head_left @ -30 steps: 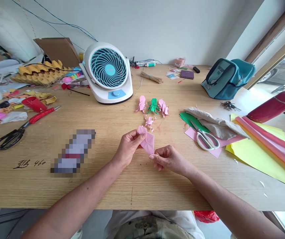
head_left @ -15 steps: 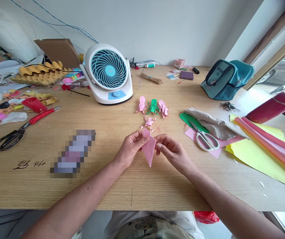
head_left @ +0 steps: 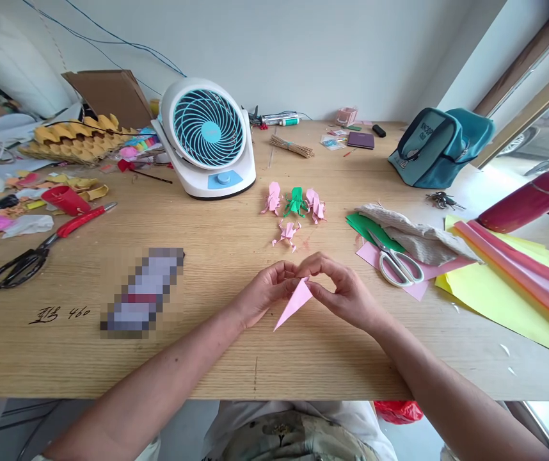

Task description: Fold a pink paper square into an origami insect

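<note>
A folded piece of pink paper [head_left: 294, 304] is held between both hands above the wooden table, its narrow point aimed down and to the left. My left hand [head_left: 265, 291] pinches its upper left part. With thumb and bent fingers, my right hand [head_left: 334, 288] grips the upper right end. Part of the paper is hidden behind the fingers. Beyond the hands lies a small pink folded figure [head_left: 287, 235]. Behind that stand a green folded figure [head_left: 296, 202], a pink one [head_left: 272, 198] on its left and another pink one [head_left: 315, 205] on its right.
White-handled scissors [head_left: 397, 262] lie on coloured paper beside a grey cloth [head_left: 416, 237]. A blurred-out flat object [head_left: 143, 291] and black-handled shears [head_left: 39, 256] are at left. Farther back are a fan [head_left: 210, 137], a teal bag [head_left: 430, 150] and a red bottle [head_left: 528, 202].
The pink paper has turned so its point aims lower left, and it shows a narrower shape. My right hand has moved in left and closed on its upper end.
</note>
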Available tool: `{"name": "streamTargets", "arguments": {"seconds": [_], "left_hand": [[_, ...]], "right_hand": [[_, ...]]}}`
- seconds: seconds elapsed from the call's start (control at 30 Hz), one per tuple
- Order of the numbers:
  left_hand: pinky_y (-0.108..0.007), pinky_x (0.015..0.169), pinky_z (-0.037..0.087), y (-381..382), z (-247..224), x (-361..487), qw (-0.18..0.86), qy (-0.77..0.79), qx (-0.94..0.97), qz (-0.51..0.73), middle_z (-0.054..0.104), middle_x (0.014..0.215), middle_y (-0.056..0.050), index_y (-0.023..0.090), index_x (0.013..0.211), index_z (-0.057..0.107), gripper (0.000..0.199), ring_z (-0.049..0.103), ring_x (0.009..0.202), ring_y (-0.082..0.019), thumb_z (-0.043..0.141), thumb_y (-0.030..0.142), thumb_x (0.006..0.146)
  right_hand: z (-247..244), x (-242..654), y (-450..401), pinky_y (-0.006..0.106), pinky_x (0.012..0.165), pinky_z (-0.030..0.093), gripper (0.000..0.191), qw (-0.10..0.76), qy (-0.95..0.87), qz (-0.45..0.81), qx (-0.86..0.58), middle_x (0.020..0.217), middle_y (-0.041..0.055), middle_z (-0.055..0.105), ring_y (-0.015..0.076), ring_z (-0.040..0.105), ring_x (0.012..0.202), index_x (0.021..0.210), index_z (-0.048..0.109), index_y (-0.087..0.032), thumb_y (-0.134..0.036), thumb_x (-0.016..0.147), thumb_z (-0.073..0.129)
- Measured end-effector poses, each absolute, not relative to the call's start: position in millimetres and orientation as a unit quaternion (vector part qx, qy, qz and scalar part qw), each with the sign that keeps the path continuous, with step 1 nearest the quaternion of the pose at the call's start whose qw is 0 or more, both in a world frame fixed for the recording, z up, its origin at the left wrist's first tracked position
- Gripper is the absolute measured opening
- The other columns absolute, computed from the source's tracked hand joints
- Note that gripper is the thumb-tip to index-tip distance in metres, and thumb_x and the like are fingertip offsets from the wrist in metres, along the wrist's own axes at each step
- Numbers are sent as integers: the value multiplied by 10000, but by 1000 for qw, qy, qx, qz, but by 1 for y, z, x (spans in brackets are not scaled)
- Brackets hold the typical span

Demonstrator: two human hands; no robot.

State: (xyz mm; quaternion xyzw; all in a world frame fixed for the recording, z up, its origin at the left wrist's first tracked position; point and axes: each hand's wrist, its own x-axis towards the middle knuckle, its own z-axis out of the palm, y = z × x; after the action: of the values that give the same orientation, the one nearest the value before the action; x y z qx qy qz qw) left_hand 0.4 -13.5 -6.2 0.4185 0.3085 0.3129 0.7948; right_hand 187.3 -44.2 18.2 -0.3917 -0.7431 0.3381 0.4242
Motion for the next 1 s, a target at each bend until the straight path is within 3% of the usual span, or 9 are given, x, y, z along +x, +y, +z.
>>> {"name": "streamTargets", "arguments": {"seconds": [0.1,0.23,0.37,0.43,0.53,0.67,0.83,1.0], "left_hand": [[-218,626,424,-9,-4,-3,743,353,458,337,660,801,-11,154,852,691,379,565,665,-102,819,483,713],[-248,654,442,-6,1,-9,721,346,515,309,693,787,-59,128,873,740,510,600,694,-143,639,626,824],[-237,643,429,-6,0,-7,677,341,596,264,690,775,-42,131,828,739,388,598,709,-144,793,502,727],[-233,645,427,-7,0,-5,683,336,595,258,674,766,-34,130,792,719,368,590,709,-137,814,476,708],[-206,577,379,-8,-1,-3,696,351,567,267,634,728,-4,137,807,687,376,539,636,-97,822,471,698],[-188,472,258,-6,0,-5,693,384,520,320,556,653,40,138,819,659,413,398,501,-40,815,501,696],[-185,446,227,-1,1,-7,698,401,466,368,553,638,45,134,823,644,464,379,478,-28,842,517,650],[-169,455,269,-1,1,-7,710,406,446,364,578,671,47,147,986,659,514,402,482,-24,847,493,657]], "right_hand": [[18,192,-43,282,715,466,111,393,-720,381,-426,820,14,645,140,579,746,964,634,-201,-296,932,585],[21,197,-40,261,656,434,248,354,-737,371,-441,764,-15,629,124,545,687,1130,612,-211,-305,901,610],[22,198,-39,257,656,437,286,335,-748,345,-458,703,-32,602,121,532,652,1148,606,-211,-352,899,628],[20,197,-39,259,665,448,283,345,-750,329,-459,736,-21,626,128,561,674,1135,605,-209,-361,899,640],[18,196,-39,297,752,490,243,399,-761,262,-439,935,41,662,169,618,838,1140,606,-211,-303,916,621],[17,197,-39,402,877,504,192,468,-775,114,-409,1102,101,586,235,579,1054,1103,637,-235,-190,928,572],[13,198,-39,399,815,514,311,370,-858,60,-352,1080,103,591,227,591,973,1221,612,-259,-145,941,540],[8,196,-39,408,817,501,386,327,-883,6,-338,1126,132,607,242,583,968,1320,553,-231,-150,943,545]]}}
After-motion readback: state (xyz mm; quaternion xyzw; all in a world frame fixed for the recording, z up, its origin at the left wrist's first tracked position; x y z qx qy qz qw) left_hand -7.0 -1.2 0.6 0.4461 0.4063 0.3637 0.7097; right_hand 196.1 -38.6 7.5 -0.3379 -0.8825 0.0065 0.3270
